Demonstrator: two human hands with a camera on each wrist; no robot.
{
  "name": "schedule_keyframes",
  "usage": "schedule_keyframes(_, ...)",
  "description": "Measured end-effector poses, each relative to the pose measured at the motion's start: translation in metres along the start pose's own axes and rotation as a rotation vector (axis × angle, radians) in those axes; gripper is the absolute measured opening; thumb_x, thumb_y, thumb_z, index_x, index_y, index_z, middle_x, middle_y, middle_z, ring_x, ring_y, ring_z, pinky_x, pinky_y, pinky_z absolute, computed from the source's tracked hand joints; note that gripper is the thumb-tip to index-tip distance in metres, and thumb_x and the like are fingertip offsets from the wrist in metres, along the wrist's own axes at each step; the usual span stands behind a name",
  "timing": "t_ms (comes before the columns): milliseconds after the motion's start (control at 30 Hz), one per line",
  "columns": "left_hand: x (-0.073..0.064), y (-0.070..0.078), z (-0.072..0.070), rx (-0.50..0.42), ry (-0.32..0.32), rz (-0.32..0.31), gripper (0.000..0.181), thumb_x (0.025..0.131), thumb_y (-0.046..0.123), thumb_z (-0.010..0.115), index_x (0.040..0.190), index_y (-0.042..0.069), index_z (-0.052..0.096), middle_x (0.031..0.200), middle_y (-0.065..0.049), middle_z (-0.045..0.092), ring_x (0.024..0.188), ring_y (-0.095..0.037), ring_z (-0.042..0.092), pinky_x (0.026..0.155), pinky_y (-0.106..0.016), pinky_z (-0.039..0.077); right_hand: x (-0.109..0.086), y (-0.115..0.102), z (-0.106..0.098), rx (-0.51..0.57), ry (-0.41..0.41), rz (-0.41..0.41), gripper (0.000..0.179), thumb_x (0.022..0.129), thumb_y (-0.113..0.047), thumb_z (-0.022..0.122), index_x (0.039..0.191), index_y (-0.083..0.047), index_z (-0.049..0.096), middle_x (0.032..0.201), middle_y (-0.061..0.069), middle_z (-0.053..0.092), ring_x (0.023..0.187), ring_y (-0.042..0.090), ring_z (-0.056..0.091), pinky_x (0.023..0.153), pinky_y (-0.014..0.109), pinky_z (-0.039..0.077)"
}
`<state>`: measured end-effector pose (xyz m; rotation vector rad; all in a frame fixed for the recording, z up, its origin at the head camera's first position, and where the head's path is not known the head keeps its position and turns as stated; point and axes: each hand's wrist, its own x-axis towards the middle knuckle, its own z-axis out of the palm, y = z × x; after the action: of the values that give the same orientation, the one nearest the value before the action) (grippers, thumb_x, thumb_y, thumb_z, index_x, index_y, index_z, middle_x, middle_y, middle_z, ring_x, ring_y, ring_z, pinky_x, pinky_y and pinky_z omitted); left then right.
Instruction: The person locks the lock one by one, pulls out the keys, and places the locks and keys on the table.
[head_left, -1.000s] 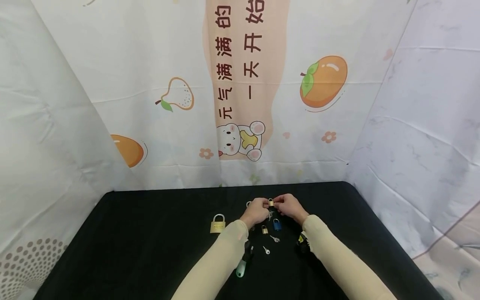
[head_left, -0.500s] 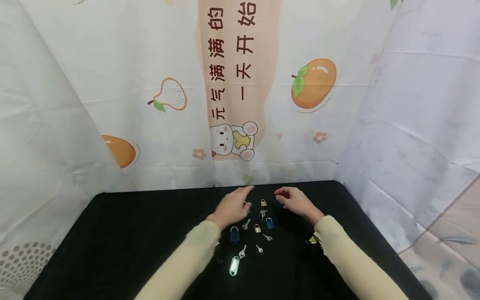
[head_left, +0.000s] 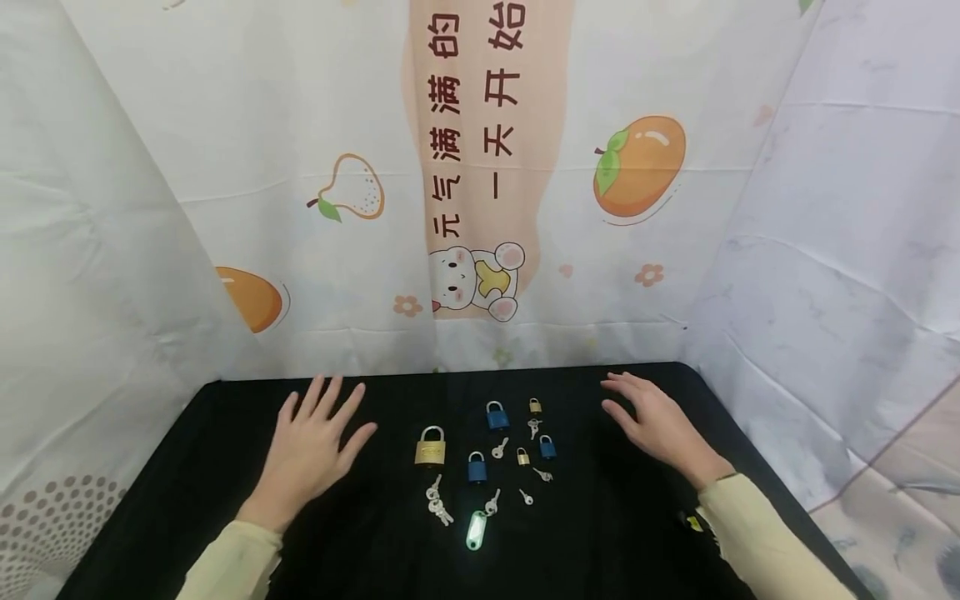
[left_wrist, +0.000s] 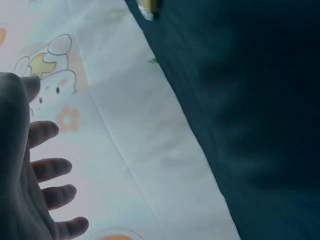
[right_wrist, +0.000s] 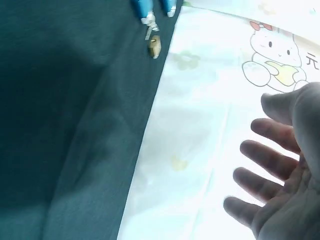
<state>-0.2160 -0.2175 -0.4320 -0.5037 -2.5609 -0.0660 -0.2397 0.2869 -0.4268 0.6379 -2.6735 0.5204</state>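
My left hand [head_left: 306, 454] hovers with spread fingers left of a large brass padlock [head_left: 431, 452]. On the far right, my right hand [head_left: 663, 429] is held over the table, fingers loosely extended and holding nothing. Between the hands lie three blue padlocks, one at the back [head_left: 497, 419], one in the middle [head_left: 477, 472] and a smaller one [head_left: 547, 451]. Two little brass padlocks, an upper one [head_left: 535, 406] and a lower one [head_left: 522, 457], lie on the right. Below the locks are keys, including a bunch [head_left: 438, 502], a single key [head_left: 527, 497] and one with a green tag [head_left: 476, 531].
A black cloth [head_left: 600, 542] covers the table. White printed curtains [head_left: 360, 275] hang behind it and along both sides. Near the right sleeve is a small dark item with a yellow patch [head_left: 692, 522], probably part of the wrist gear.
Both hands were together at the upper small brass padlock. They have let go and moved apart, the left far to the left, the right to the right, uncovering the locks and keys.
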Motion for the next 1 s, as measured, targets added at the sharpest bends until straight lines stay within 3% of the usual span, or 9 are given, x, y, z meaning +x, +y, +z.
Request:
schedule_keyframes(200, -0.03, -0.01, -0.005, -0.075, -0.308, -0.094, 0.071, 0.104, 0.061, 0.037, 0.16, 0.017, 0.032, 0.166, -0.02, 0.017, 0.154, -0.039, 0.004, 0.118, -0.061, -0.001, -0.018, -0.005, -0.006, -0.039, -0.213, 0.075, 0.065, 0.105, -0.044, 0.053, 0.155, -0.006, 0.039, 0.163, 0.024, 0.022, 0.15, 0.049, 0.009, 0.109, 0.076, 0.007)
schedule_keyframes(300, -0.036, -0.014, -0.004, -0.143, -0.382, -0.13, 0.073, 0.105, 0.061, 0.036, 0.161, 0.015, 0.027, 0.166, -0.021, 0.011, 0.153, -0.039, -0.003, 0.117, -0.062, -0.007, -0.02, -0.005, -0.004, -0.061, -0.262, 0.111, 0.069, 0.106, -0.05, 0.047, 0.159, -0.009, 0.031, 0.166, 0.022, 0.012, 0.151, 0.048, 0.002, 0.11, 0.074, 0.0)
schedule_keyframes(533, -0.038, -0.016, 0.003, -0.19, -0.413, -0.175, 0.074, 0.105, 0.059, 0.037, 0.161, 0.012, 0.026, 0.165, -0.024, 0.011, 0.152, -0.043, 0.003, 0.115, -0.067, 0.0, -0.021, 0.0, 0.004, -0.094, -0.292, 0.155, 0.073, 0.105, -0.055, 0.043, 0.16, -0.009, 0.029, 0.167, 0.021, 0.008, 0.152, 0.045, -0.001, 0.11, 0.073, -0.006)
schedule_keyframes(800, -0.037, -0.014, 0.011, -0.193, -0.374, -0.158, 0.075, 0.104, 0.063, 0.036, 0.16, 0.013, 0.029, 0.166, -0.02, 0.014, 0.153, -0.041, 0.004, 0.117, -0.064, 0.001, -0.028, 0.003, 0.009, -0.038, -0.315, 0.188, 0.074, 0.105, -0.056, 0.044, 0.16, -0.009, 0.028, 0.167, 0.021, 0.001, 0.151, 0.047, -0.001, 0.11, 0.073, -0.007)
schedule_keyframes(1000, -0.039, -0.014, 0.013, -0.188, -0.369, -0.182, 0.076, 0.103, 0.063, 0.039, 0.16, 0.013, 0.03, 0.164, -0.023, 0.016, 0.152, -0.045, 0.007, 0.115, -0.067, 0.004, -0.031, 0.007, 0.011, -0.019, -0.319, 0.194, 0.074, 0.105, -0.056, 0.044, 0.16, -0.01, 0.027, 0.167, 0.02, 0.002, 0.151, 0.047, -0.002, 0.11, 0.073, -0.008)
